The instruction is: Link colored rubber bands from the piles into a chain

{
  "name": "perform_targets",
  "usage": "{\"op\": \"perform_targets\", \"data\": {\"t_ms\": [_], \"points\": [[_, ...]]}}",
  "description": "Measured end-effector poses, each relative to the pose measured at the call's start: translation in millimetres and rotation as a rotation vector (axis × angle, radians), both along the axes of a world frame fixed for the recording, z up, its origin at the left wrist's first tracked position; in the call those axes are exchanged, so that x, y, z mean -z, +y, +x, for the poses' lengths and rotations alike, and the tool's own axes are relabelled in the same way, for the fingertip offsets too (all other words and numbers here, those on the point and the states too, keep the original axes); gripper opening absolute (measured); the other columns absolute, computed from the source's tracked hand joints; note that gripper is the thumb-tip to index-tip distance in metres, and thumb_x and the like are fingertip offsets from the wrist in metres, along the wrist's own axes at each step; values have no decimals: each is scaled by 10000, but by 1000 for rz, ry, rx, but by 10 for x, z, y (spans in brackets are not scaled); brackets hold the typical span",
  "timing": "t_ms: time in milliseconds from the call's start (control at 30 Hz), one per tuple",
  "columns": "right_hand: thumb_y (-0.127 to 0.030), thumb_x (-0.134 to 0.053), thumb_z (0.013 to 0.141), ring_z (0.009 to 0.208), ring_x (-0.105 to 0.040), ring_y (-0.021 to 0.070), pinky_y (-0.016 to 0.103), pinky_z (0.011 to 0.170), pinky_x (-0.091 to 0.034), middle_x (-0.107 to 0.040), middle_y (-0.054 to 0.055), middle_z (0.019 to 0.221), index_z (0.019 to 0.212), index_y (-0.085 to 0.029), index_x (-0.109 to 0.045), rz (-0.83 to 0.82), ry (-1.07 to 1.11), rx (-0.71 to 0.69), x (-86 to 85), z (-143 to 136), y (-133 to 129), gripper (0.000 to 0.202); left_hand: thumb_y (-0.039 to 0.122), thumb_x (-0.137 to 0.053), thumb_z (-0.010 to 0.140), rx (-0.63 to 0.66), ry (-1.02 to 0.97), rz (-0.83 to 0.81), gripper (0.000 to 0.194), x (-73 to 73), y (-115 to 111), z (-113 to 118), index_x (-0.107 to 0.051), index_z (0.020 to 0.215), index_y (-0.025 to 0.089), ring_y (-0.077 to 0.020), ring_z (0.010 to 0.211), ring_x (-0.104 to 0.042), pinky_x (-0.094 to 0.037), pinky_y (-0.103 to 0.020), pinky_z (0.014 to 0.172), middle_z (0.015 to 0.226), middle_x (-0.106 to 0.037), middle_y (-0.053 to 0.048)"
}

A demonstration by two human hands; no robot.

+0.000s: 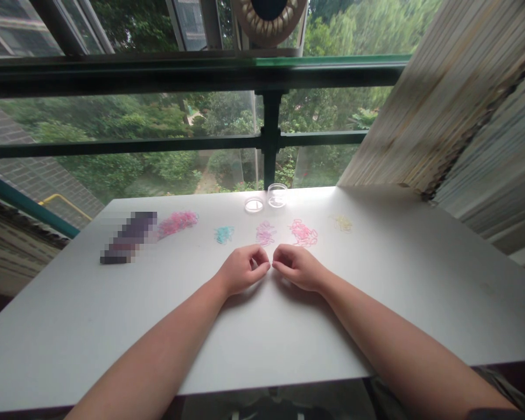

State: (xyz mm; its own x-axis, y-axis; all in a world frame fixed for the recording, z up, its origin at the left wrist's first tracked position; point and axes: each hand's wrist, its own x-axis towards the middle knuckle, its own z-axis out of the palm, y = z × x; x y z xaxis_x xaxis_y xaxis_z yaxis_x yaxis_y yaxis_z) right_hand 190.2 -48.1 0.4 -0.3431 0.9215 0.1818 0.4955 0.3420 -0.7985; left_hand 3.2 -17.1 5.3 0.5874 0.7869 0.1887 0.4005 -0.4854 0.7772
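Purple pieces (pixel 265 234), lying in a loose pile on the white table (pixel 227 338), just beyond the left hand (pixel 245 269) and right hand (pixel 300 268), both curled, thumbs drawn to fingers and fingertips nearly meeting; cannot tell if grasping anything. To the left of that pile, teal pieces (pixel 223 234), then mixed pink pieces (pixel 179 223) beside a pixelated dark object (pixel 129 238); to the right, pink-red pieces (pixel 304 233), then yellow pieces (pixel 343 223); behind, near the window, two clear round containers (pixel 277 196).
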Motion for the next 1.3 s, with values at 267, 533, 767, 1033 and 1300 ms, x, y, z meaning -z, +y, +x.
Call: {"op": "perform_targets", "data": {"t_ms": [267, 533, 767, 1033, 1300], "points": [[-177, -512, 767, 539, -435, 91, 217, 519, -344, -508, -36, 600, 739, -179, -522, 10, 1, -2, 12, -1, 7, 30, 340, -579, 763, 22, 12, -12, 176, 24, -5, 5, -609, 803, 171, -105, 594, -551, -430, -212, 553, 722, -649, -17], [-165, -513, 765, 534, -434, 90, 214, 517, -345, -508, -36, 598, 744, -178, -526, 20, 6, -2, 18, 1, 6, 28, 299, -544, 775, 10, 48, -23, 143, 32, -2, -4, -616, 776, 175, -110, 591, -540, -415, -218, 554, 696, -642, -7], [-159, -503, 768, 547, -432, 87, 212, 529, -347, -512, -33, 614, 749, -175, -527, 31, -16, -2, 20, 4, 3, 35, 275, -534, 770, 9, 65, -9, 117, 16, -6, -1, -583, 753, 170, -98, 561, -497, -391, -212, 537, 667, -602, 4], [-172, -507, 774, 545, -433, 87, 210, 527, -347, -510, -34, 612, 748, -176, -521, 29, -13, 4, 27, 2, 5, 29, 281, -535, 782, 20, 59, -12, 122, 16, -7, 0, -581, 794, 169, -96, 582, -503, -393, -209, 558, 695, -607, 5], [-190, -510, 786, 536, -430, 87, 210, 515, -344, -507, -36, 604, 757, -177, -521, 31, -2, -4, 39, 6, 17, 34, 278, -528, 786, 34, 78, -29, 143, 15, -6, 0, -621, 815, 173, -108, 612, -523, -397, -218, 575, 721, -641, -3]]}}
